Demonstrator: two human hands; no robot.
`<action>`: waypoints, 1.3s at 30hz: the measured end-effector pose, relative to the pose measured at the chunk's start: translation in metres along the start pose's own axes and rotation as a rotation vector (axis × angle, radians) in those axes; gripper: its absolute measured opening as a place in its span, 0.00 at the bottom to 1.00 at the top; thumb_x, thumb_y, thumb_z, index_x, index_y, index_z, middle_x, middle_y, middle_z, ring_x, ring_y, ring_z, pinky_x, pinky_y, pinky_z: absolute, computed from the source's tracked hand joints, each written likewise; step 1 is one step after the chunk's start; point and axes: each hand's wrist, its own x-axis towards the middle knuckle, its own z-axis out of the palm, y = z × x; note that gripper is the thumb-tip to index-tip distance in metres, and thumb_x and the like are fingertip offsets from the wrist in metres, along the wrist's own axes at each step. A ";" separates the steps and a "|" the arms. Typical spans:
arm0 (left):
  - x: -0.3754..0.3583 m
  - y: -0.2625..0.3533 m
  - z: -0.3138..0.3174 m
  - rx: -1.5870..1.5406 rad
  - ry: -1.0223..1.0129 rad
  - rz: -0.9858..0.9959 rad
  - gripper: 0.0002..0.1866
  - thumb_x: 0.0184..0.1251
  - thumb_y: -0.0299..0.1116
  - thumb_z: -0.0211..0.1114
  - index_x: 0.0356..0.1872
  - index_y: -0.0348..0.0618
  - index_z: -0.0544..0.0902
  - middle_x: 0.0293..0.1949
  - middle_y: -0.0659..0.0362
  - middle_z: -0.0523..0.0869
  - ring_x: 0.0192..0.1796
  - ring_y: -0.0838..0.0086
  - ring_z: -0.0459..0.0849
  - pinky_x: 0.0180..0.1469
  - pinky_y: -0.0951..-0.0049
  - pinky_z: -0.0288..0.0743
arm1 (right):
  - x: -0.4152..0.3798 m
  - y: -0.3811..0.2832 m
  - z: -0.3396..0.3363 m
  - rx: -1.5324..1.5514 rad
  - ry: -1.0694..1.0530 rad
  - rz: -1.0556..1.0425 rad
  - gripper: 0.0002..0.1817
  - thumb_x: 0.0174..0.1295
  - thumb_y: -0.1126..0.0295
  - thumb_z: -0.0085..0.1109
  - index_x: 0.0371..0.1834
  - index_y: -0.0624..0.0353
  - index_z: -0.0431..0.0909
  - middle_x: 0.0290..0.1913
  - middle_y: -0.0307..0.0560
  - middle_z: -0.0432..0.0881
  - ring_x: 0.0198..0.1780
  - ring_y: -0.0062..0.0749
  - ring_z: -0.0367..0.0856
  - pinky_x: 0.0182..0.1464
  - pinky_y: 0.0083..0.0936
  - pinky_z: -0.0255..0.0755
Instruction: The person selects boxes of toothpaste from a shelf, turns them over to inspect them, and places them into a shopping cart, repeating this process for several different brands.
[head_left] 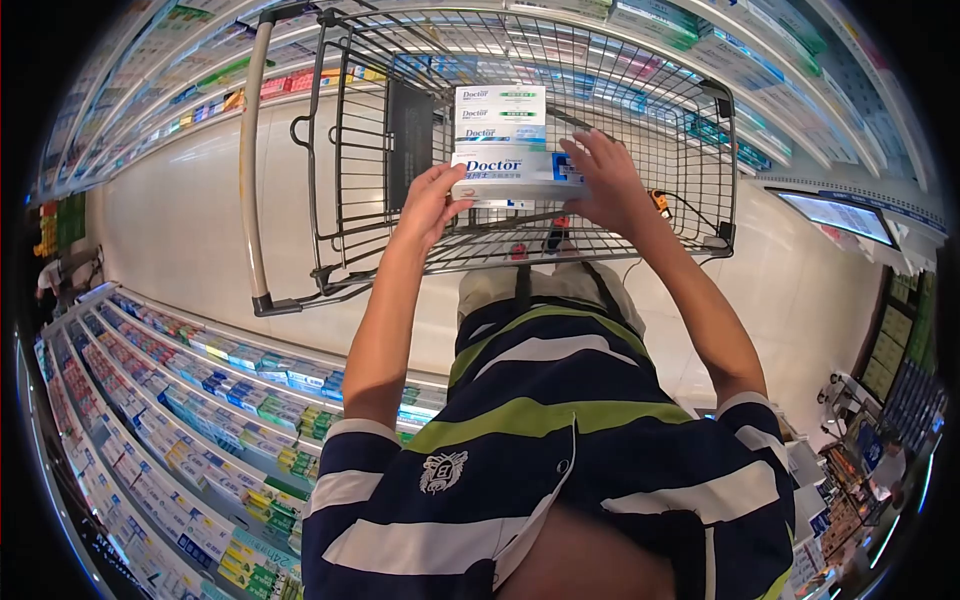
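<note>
A stack of white toothpaste boxes (510, 170) marked "Doctor" in blue is held level over the shopping cart (640, 130). The nearest box carries a blue patch at its right end, while the boxes behind it have green and blue print. My left hand (432, 207) grips the stack's left end, thumb along the near side. At the right end, my right hand (607, 190) closes around the corner with its fingers somewhat spread. The undersides of the boxes are hidden from me. Below them shows the cart's wire basket, with a dark panel (410, 140) toward its handle.
The cart's handle bar (256, 150) is at the left. Stocked shelves (190, 440) line the lower left, and more shelving (800, 90) runs along the top. A lit screen (838, 216) juts out at the right. Pale floor (180, 200) surrounds the cart. A person (50, 280) appears far left.
</note>
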 end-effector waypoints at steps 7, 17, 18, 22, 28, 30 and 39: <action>0.022 -0.017 -0.004 0.009 0.118 -0.124 0.21 0.66 0.40 0.61 0.48 0.29 0.75 0.37 0.52 0.83 0.33 0.76 0.83 0.30 0.82 0.82 | 0.034 -0.003 0.059 0.071 -0.169 -0.186 0.31 0.43 0.72 0.65 0.55 0.57 0.67 0.47 0.46 0.75 0.50 0.43 0.76 0.51 0.41 0.70; -0.027 -0.036 -0.011 0.846 0.453 0.486 0.28 0.63 0.35 0.63 0.62 0.35 0.68 0.49 0.43 0.81 0.45 0.59 0.83 0.46 0.63 0.75 | 0.039 0.023 0.180 0.159 -0.769 -0.037 0.23 0.42 0.65 0.64 0.42 0.64 0.73 0.38 0.59 0.80 0.44 0.52 0.80 0.44 0.44 0.75; -0.029 -0.042 -0.012 0.839 0.462 0.476 0.28 0.63 0.35 0.63 0.62 0.35 0.68 0.49 0.43 0.81 0.45 0.59 0.83 0.46 0.63 0.75 | 0.040 0.023 0.188 0.175 -0.764 -0.065 0.21 0.42 0.66 0.65 0.41 0.64 0.74 0.37 0.57 0.80 0.43 0.50 0.80 0.44 0.43 0.76; -0.032 -0.047 -0.005 1.090 0.450 0.593 0.18 0.62 0.27 0.60 0.53 0.34 0.75 0.37 0.44 0.80 0.39 0.48 0.80 0.42 0.59 0.74 | 0.038 0.021 0.242 0.171 -0.779 -0.096 0.22 0.42 0.67 0.66 0.40 0.67 0.74 0.37 0.59 0.81 0.41 0.52 0.80 0.43 0.42 0.76; -0.030 -0.053 -0.007 1.119 0.515 0.626 0.11 0.61 0.24 0.59 0.45 0.33 0.79 0.32 0.47 0.81 0.34 0.54 0.80 0.38 0.61 0.74 | 0.033 0.009 0.292 0.127 -0.714 -0.168 0.24 0.45 0.64 0.68 0.44 0.67 0.74 0.45 0.56 0.78 0.52 0.49 0.75 0.48 0.40 0.75; -0.029 -0.056 -0.009 1.133 0.517 0.619 0.11 0.61 0.25 0.59 0.44 0.35 0.79 0.31 0.49 0.81 0.34 0.55 0.80 0.39 0.61 0.75 | 0.027 0.010 0.297 0.135 -0.653 -0.170 0.24 0.47 0.62 0.68 0.45 0.66 0.75 0.49 0.55 0.76 0.55 0.48 0.73 0.49 0.40 0.75; -0.034 -0.055 -0.008 1.165 0.463 0.672 0.09 0.61 0.25 0.59 0.41 0.35 0.80 0.31 0.49 0.81 0.34 0.54 0.81 0.38 0.60 0.75 | 0.019 0.040 0.258 0.075 -0.797 -0.051 0.16 0.55 0.63 0.58 0.42 0.61 0.78 0.46 0.56 0.78 0.51 0.49 0.77 0.50 0.42 0.74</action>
